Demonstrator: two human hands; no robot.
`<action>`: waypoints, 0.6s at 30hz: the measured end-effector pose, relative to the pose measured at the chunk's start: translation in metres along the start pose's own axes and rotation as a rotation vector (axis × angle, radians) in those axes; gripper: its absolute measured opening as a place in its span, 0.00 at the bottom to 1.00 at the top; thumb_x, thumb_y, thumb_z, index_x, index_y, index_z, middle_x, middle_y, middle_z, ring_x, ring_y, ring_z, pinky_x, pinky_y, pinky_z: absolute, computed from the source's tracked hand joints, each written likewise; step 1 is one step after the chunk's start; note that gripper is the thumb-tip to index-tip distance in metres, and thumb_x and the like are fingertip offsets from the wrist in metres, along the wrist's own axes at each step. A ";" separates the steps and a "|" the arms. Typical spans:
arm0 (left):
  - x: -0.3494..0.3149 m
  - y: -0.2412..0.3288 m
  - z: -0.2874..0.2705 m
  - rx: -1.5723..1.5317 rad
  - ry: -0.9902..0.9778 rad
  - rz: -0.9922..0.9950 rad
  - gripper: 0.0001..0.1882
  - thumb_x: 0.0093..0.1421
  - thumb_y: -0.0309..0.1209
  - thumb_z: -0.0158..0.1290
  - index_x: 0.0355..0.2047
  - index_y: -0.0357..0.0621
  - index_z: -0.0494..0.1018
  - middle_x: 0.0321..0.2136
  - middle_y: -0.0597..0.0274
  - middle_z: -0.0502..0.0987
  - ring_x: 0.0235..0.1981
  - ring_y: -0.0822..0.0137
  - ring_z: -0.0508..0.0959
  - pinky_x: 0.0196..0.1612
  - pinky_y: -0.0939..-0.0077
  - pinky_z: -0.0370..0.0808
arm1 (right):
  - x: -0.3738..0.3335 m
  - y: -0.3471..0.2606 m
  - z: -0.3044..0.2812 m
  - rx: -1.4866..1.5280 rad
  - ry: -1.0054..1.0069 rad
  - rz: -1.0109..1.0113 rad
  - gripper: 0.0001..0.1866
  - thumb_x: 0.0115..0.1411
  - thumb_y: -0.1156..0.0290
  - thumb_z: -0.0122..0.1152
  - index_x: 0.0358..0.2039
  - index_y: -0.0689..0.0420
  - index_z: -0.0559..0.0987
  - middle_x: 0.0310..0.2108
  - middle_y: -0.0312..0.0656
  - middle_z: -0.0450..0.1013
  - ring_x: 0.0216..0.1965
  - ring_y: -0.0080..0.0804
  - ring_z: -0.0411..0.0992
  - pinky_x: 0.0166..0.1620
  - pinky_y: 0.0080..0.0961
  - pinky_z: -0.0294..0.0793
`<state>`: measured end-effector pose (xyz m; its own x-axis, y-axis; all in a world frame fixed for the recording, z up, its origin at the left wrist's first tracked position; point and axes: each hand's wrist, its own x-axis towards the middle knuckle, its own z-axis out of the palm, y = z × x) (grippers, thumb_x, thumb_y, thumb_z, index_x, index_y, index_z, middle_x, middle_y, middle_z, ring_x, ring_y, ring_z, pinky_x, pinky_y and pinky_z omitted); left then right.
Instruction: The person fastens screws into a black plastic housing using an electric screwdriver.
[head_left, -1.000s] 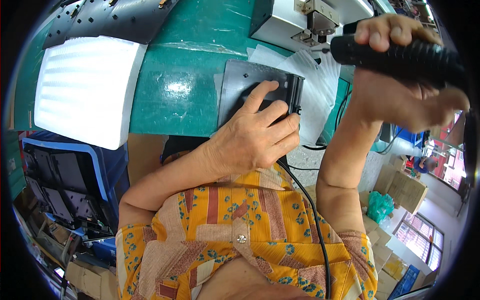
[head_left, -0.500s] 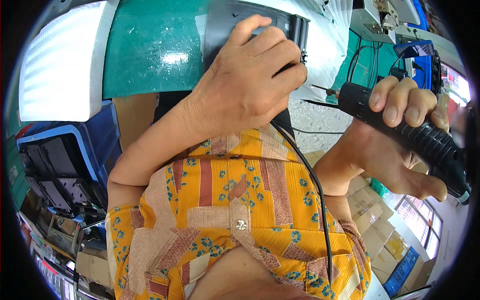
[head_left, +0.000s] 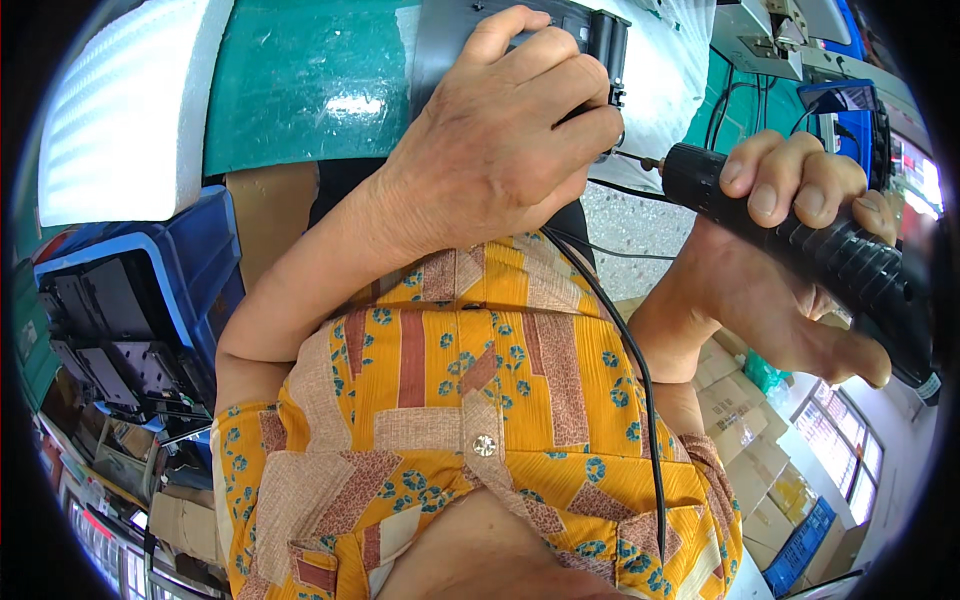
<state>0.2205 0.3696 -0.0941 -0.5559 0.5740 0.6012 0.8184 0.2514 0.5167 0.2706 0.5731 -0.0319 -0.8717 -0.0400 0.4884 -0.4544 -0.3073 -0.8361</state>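
Observation:
My left hand (head_left: 510, 145) lies over a flat black plastic housing (head_left: 440, 45) on the bench, its fingers curled down onto the part. Ridged, tube-like edges run along the housing's right side. My right hand (head_left: 780, 230) is wrapped round a black electric screwdriver (head_left: 698, 182), held nearly level and pointing left. Its thin bit (head_left: 635, 158) ends close to the left hand's fingers, at the near right corner of the housing. Whether the tip touches a screw is hidden there.
A green mat (head_left: 300, 90) covers the bench, with white foam sheet (head_left: 665, 70) under the housing's right side. At left stand a white foam block (head_left: 125, 110) and a blue crate (head_left: 205, 250) holding black parts. A black cable (head_left: 640, 380) hangs across my front.
The screwdriver in my right hand has moved slightly left and up, bringing its bit closer to the housing. My left hand keeps its hold.

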 end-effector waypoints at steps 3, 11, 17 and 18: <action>0.002 0.002 0.000 0.008 0.004 -0.008 0.13 0.50 0.27 0.60 0.38 0.38 0.77 0.34 0.58 0.70 0.39 0.57 0.72 0.54 0.48 0.69 | 0.000 -0.002 0.000 -0.013 0.002 -0.004 0.49 0.49 0.19 0.59 0.53 0.51 0.75 0.39 0.39 0.71 0.36 0.33 0.69 0.39 0.34 0.69; 0.009 0.001 0.002 0.013 0.016 0.002 0.14 0.50 0.27 0.60 0.38 0.38 0.77 0.34 0.58 0.70 0.39 0.58 0.72 0.54 0.48 0.69 | 0.000 -0.004 0.006 -0.122 -0.007 -0.041 0.50 0.48 0.17 0.58 0.52 0.52 0.75 0.38 0.38 0.69 0.33 0.32 0.68 0.38 0.35 0.69; 0.001 -0.004 0.021 0.045 0.109 0.003 0.09 0.49 0.27 0.60 0.32 0.42 0.76 0.30 0.62 0.70 0.37 0.60 0.73 0.54 0.54 0.69 | -0.008 -0.002 0.017 -0.255 0.057 -0.128 0.50 0.47 0.17 0.57 0.53 0.50 0.75 0.37 0.37 0.69 0.31 0.32 0.69 0.33 0.34 0.70; -0.002 -0.005 0.027 0.022 0.161 -0.005 0.07 0.48 0.28 0.60 0.29 0.46 0.74 0.30 0.65 0.71 0.40 0.61 0.74 0.58 0.54 0.67 | -0.010 0.000 0.018 -0.250 0.057 -0.121 0.50 0.47 0.17 0.57 0.53 0.50 0.75 0.37 0.37 0.69 0.31 0.32 0.69 0.33 0.34 0.70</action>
<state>0.2218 0.3883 -0.1149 -0.5744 0.4413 0.6894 0.8178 0.2714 0.5075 0.2825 0.5566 -0.0323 -0.8140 0.0380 0.5796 -0.5808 -0.0618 -0.8117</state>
